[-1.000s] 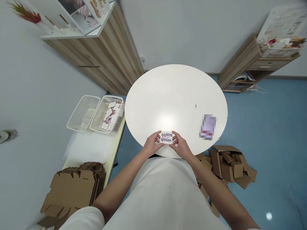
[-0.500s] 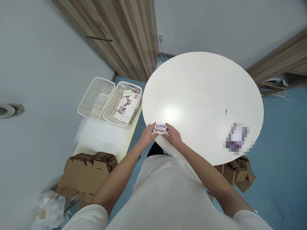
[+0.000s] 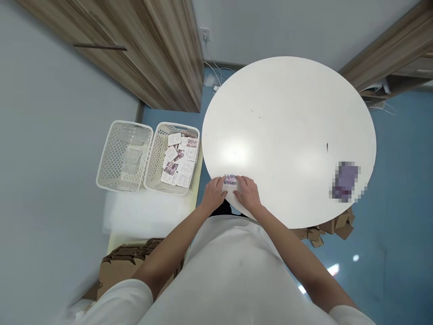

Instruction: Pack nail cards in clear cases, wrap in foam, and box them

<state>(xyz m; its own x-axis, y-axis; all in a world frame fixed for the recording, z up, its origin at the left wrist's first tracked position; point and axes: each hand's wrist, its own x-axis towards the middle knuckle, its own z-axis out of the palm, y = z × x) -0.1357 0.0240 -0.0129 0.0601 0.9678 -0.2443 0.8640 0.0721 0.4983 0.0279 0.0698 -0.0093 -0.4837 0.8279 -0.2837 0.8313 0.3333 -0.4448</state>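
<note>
A small clear pack with two rows of purple, nail-like pieces (image 3: 230, 180) lies at the near left edge of the round white table (image 3: 291, 113). My left hand (image 3: 214, 194) is at its left side, fingertips on its edge and thumb bent below. On its right side my right hand (image 3: 248, 192) touches the edge with its fingers, the thumb pointing inward below the pack. The pack sits between both hands, its top face showing.
Left of the table, a white basket (image 3: 152, 178) holds several printed cards and purple packs. Beside it stands another white basket (image 3: 101, 174) with clear plastic boxes. Folded cardboard (image 3: 117, 275) is stacked at the lower left. A blurred purple item (image 3: 345, 180) lies at the table's right.
The view has shifted. My hands have turned more palm-down around the pack, which now appears lower against the table surface, with my thumbs off its near edge.
</note>
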